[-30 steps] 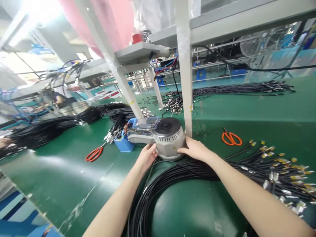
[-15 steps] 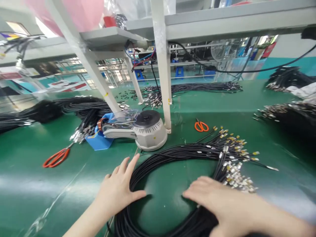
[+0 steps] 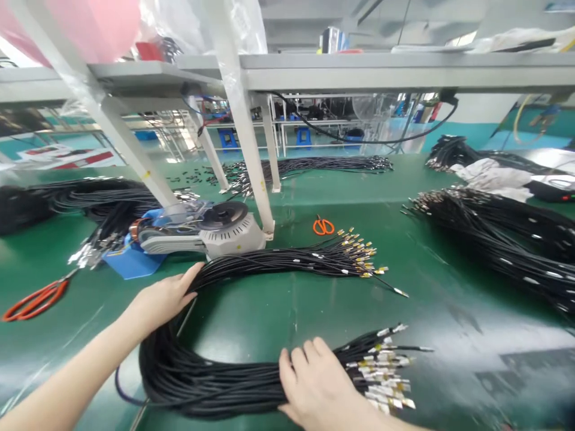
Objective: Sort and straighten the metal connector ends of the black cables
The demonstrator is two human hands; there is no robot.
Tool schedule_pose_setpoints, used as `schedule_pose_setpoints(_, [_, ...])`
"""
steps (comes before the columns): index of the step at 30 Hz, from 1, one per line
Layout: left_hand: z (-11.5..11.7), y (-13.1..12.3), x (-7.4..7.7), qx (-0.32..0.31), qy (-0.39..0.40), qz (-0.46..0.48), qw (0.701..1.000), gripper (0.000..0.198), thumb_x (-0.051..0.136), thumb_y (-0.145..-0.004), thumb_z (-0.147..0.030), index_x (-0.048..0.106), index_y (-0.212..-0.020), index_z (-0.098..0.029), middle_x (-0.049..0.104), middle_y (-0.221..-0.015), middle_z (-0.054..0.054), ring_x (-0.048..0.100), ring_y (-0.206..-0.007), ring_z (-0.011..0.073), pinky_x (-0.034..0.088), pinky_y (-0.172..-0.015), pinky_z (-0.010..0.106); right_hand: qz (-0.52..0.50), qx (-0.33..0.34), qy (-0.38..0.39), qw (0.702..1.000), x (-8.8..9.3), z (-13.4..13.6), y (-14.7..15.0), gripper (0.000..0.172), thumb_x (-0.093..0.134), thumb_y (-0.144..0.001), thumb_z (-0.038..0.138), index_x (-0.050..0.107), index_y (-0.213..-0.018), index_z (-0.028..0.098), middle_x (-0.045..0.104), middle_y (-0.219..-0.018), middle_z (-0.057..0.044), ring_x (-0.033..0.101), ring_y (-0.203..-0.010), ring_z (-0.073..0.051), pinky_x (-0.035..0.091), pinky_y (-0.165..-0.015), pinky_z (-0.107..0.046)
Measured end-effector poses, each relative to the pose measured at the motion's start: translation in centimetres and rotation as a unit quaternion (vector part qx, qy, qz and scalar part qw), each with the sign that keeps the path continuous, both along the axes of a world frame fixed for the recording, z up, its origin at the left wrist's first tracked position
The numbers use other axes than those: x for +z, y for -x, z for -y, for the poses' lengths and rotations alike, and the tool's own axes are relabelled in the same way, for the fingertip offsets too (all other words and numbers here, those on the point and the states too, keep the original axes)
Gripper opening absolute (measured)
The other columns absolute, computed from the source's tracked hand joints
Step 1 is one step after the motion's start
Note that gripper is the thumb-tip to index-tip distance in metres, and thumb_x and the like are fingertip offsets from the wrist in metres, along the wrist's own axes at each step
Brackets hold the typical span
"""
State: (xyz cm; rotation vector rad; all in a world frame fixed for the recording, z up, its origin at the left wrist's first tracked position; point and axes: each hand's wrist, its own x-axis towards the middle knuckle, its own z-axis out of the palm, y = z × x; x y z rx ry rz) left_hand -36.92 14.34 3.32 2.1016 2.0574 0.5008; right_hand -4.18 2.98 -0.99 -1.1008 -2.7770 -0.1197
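A thick bundle of black cables [image 3: 215, 383] lies bent in a U on the green table, its curve at the left and both ends pointing right. My left hand [image 3: 166, 297] is wrapped round the upper left part of the bend. Lower down, my right hand [image 3: 314, 377] grips the near arm of the bundle from above, just left of its tips. White and yellow tags cover the connector ends of both arms. The far arm passes in front of a round white-grey machine with a black disc [image 3: 231, 230].
Orange-handled scissors lie behind the bundle [image 3: 323, 225] and at the far left [image 3: 38, 301]. A blue holder [image 3: 135, 263] stands beside the machine. More cable bundles lie right [image 3: 494, 239], left [image 3: 108, 197] and at the back [image 3: 323, 163]. White shelf posts [image 3: 247, 131] rise from the table.
The near cable end has moved away from the far end, turning the ring into a U. Both hands, open before, have closed on the bundle. The view has shifted to the right.
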Motion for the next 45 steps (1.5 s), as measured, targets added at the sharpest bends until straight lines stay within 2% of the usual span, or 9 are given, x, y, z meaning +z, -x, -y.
schedule_pose_setpoints(4, [2.1,-4.0,1.2,-0.044,-0.079,-0.119,0.989,0.057,0.05,-0.074,-0.035,0.042,-0.128,-0.016,0.047,-0.123,0.019,0.037,-0.115,0.0416,0.026,-0.093,0.052,-0.032,0.001,0.041,0.999,1.0,0.3,1.0,0.062,0.061,-0.072,0.05,0.049,-0.114,0.007,0.057,-0.091,-0.015,0.049,-0.082,-0.027,0.038,-0.079,-0.043])
schedule_pose_setpoints(6, [4.0,-7.4,1.8,-0.1,-0.074,-0.034,0.992,0.058,0.057,-0.07,-0.037,0.046,-0.124,-0.019,0.048,-0.124,0.015,0.036,-0.117,0.0375,0.024,-0.099,0.047,-0.06,-0.008,0.09,0.994,2.3,0.3,-0.1,0.063,0.062,-0.07,0.053,0.049,-0.115,0.011,0.056,-0.097,-0.013,0.048,-0.09,-0.027,0.037,-0.082,-0.044])
schedule_pose_setpoints(8, [6.3,-11.0,1.9,-0.184,0.033,0.092,0.978,0.046,0.064,-0.066,-0.036,0.059,-0.11,-0.026,0.058,-0.113,0.008,0.047,-0.108,0.0325,0.029,-0.097,0.04,-0.099,-0.011,0.148,0.984,3.5,0.1,-2.3,0.058,0.06,-0.071,0.053,0.05,-0.114,0.016,0.055,-0.103,-0.011,0.045,-0.098,-0.027,0.036,-0.087,-0.043])
schedule_pose_setpoints(12, [9.1,-17.2,1.1,-0.276,0.147,0.208,0.927,0.033,0.064,-0.068,-0.035,0.064,-0.102,-0.03,0.064,-0.099,0.006,0.055,-0.093,0.0285,0.037,-0.086,0.035,-0.178,-0.083,0.2,0.96,3.9,-1.4,-9.2,0.026,0.044,-0.085,0.028,0.055,-0.107,0.019,0.056,-0.106,-0.007,0.045,-0.104,-0.021,0.034,-0.093,-0.037])
schedule_pose_setpoints(19, [6.0,-24.0,-0.4,-0.34,0.222,0.103,0.908,0.018,0.054,-0.073,-0.026,0.065,-0.087,-0.023,0.063,-0.074,0.003,0.054,-0.067,0.0199,0.034,-0.059,0.027,-0.245,-0.217,0.208,0.922,0.9,-4.0,-17.5,0.025,0.036,-0.081,0.016,0.057,-0.095,0.017,0.059,-0.097,-0.007,0.053,-0.095,-0.02,0.041,-0.087,-0.034])
schedule_pose_setpoints(23, [3.8,-24.7,0.1,-0.356,0.257,0.087,0.894,0.007,0.057,-0.067,-0.022,0.062,-0.071,-0.019,0.058,-0.061,0.0,0.049,-0.057,0.0152,0.03,-0.053,0.024,-0.299,-0.235,0.229,0.896,0.2,-4.2,-17.6,0.026,0.036,-0.081,0.019,0.055,-0.099,0.018,0.058,-0.099,-0.007,0.055,-0.089,-0.018,0.044,-0.081,-0.033])
schedule_pose_setpoints(30, [1.4,-22.5,2.9,-0.261,0.341,0.285,0.857,0.011,0.055,-0.068,-0.022,0.048,-0.062,-0.016,0.054,-0.055,-0.001,0.05,-0.052,0.0114,0.032,-0.046,0.02,-0.399,-0.29,0.343,0.8,0.9,-5.0,-18.5,0.031,0.041,-0.076,0.028,0.05,-0.103,0.017,0.059,-0.089,-0.007,0.058,-0.068,-0.015,0.048,-0.058,-0.027])
schedule_pose_setpoints(36, [0.0,-22.1,0.6,-0.069,0.163,0.479,0.86,0.008,0.051,-0.071,-0.022,0.043,-0.072,-0.018,0.047,-0.054,-0.007,0.037,-0.033,0.0035,0.027,-0.032,0.014,-0.368,-0.228,0.33,0.839,2.7,-8.1,-16.4,0.02,0.043,-0.076,0.025,0.058,-0.087,0.016,0.063,-0.073,-0.003,0.057,-0.062,-0.014,0.046,-0.063,-0.027])
schedule_pose_setpoints(45, [-1.0,-22.1,-3.2,-0.055,0.184,0.52,0.832,0.023,0.049,-0.075,-0.038,0.047,-0.072,-0.015,0.054,-0.06,-0.001,0.042,-0.038,0.0056,0.031,-0.032,0.016,-0.28,-0.051,0.238,0.928,0.4,-9.6,-12.0,0.025,0.038,-0.08,0.01,0.061,-0.085,0.018,0.061,-0.079,-0.003,0.055,-0.074,-0.015,0.042,-0.07,-0.026])
